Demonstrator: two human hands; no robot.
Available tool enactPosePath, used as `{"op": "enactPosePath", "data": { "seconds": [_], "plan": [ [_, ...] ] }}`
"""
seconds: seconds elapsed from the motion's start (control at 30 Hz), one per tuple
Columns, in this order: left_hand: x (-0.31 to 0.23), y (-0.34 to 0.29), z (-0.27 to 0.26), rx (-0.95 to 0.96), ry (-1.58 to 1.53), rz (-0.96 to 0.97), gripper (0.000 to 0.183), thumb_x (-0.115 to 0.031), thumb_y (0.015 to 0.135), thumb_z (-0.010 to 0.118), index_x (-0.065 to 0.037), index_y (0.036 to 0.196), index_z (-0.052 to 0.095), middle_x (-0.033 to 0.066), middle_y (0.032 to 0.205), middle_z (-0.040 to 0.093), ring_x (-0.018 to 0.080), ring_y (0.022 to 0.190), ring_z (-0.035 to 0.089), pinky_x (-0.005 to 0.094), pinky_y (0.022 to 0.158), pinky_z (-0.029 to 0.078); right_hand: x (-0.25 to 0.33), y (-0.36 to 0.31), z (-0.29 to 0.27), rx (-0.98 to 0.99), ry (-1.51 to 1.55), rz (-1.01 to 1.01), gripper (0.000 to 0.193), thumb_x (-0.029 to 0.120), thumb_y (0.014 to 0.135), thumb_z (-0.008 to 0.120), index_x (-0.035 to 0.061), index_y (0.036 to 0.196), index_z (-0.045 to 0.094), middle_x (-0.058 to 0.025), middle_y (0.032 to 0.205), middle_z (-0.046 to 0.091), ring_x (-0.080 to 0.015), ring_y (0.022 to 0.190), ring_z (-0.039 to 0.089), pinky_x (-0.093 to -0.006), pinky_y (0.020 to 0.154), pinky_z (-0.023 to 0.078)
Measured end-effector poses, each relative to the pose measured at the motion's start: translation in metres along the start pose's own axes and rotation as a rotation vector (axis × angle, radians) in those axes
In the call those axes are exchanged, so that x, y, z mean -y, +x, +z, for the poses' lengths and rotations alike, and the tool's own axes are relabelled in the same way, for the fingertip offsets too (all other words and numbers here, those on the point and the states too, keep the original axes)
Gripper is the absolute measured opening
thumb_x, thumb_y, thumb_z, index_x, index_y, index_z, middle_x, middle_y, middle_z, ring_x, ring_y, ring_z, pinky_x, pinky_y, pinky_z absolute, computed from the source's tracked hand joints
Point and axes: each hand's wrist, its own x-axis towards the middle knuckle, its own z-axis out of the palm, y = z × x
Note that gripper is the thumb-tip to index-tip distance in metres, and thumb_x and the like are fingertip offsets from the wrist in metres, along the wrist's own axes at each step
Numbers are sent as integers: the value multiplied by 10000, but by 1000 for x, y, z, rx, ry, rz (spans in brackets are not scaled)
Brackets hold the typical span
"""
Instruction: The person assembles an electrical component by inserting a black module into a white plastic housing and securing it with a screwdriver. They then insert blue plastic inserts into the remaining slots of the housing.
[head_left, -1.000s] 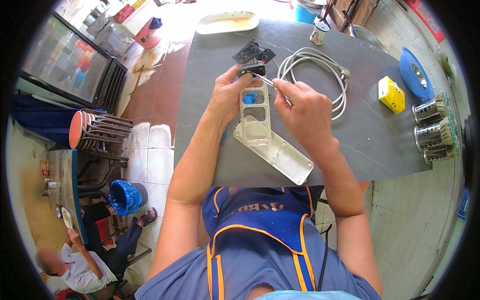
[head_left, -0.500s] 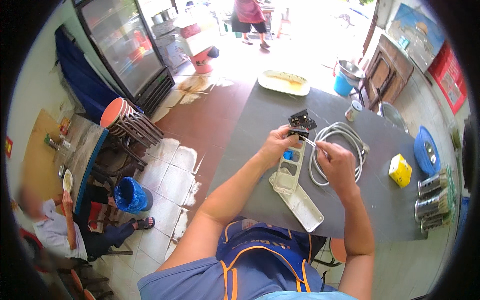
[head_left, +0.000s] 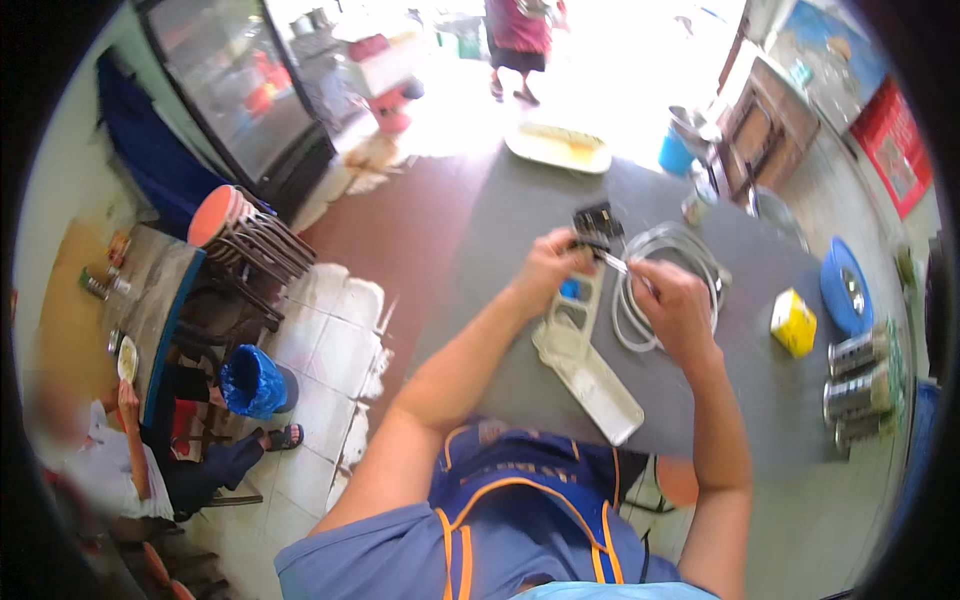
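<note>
Over the dark grey table (head_left: 480, 330), my left hand (head_left: 548, 270) pinches a small black part (head_left: 590, 243). My right hand (head_left: 675, 300) is closed on a thin silver tool (head_left: 614, 262) resembling tweezers, with its tip at the black part; blur hides whether they touch. Just beyond lies another black piece (head_left: 598, 218), perhaps a socket insert. Below my left hand is a pale casing with compartments (head_left: 570, 325), a blue bit (head_left: 570, 289) inside it. A long pale cover (head_left: 605, 400) lies nearer me. Beside my right hand is a coiled grey cable (head_left: 640, 335).
A cream tray (head_left: 558, 148) sits at the table's far end, a cup (head_left: 698, 205) by the cable. On the right are a yellow box (head_left: 793, 323), a blue basket (head_left: 846, 285) and metal cutlery holders (head_left: 858, 385). Someone sits left, near stacked stools (head_left: 240, 230); another person stands far ahead.
The view has shifted slightly and blurred. My hands stay close together, the left still holding the black part and the right the silver tool. The person far ahead has turned or moved.
</note>
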Motion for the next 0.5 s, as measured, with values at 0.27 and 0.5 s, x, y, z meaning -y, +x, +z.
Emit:
{"op": "enactPosePath", "data": {
  "seconds": [0.27, 0.5],
  "plan": [
    [-3, -4, 1, -9, -178, -171, 253, -90, 976, 645, -17, 1218, 655, 87, 1137, 706, 182, 927, 708, 326, 737, 619, -6, -15, 17, -49, 13, 12, 190, 106, 900, 680, 65, 1078, 734, -121, 735, 629, -234, 553, 570, -367, 535, 440],
    [-6, -3, 0, -35, -177, -189, 220, -75, 971, 651, -6, 1178, 672, 117, 1131, 717, 198, 924, 725, 325, 749, 632, -11, -9, 18, -56, 13, 9, 183, 138, 872, 687, 106, 1042, 746, -88, 741, 671, -268, 612, 643, -384, 549, 494]
  ]
}}
